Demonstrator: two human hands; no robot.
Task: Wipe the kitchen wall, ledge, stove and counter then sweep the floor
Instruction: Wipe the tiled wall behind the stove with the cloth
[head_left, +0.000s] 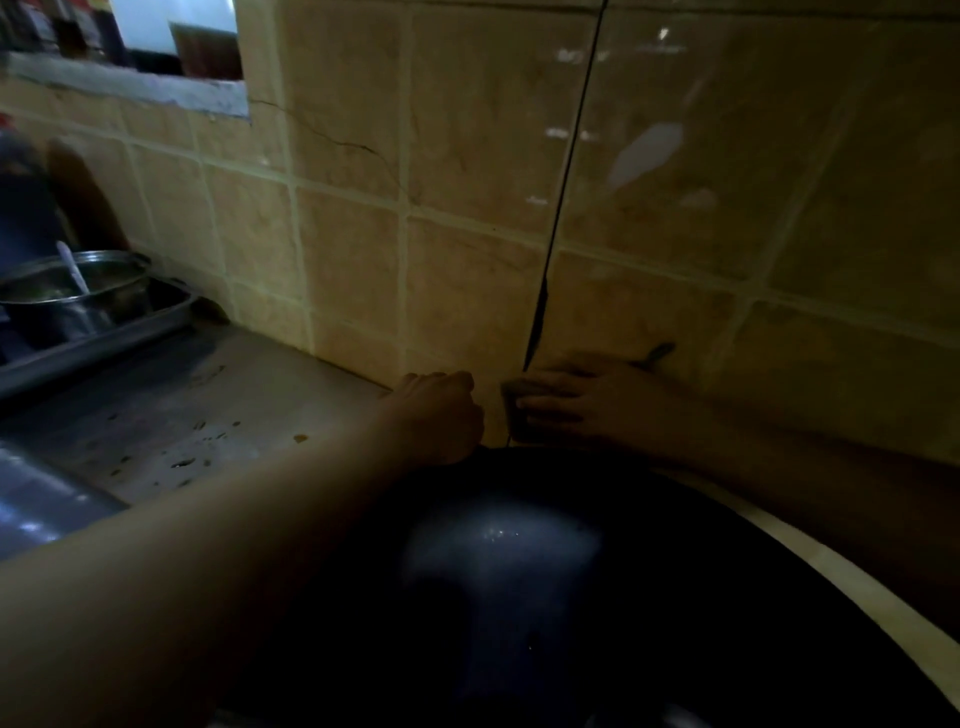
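The beige tiled wall (467, 156) fills the back, and a thin black cable (571, 156) hangs down it. My right hand (576, 400) lies at the foot of the wall with straight fingers, pressing a small dark pad (511, 410) against the tiles. My left hand (436, 415) is curled at the far rim of a large black round pan (545, 571) that fills the foreground; it seems to grip that rim. The grey counter (171, 395) to the left carries scattered crumbs.
A steel pot (78, 291) with a white spoon stands on a metal tray (130, 332) at the left. A concrete ledge (130, 85) with bottles runs along the upper left. A pale rim (831, 566) shows right of the pan. The scene is very dim.
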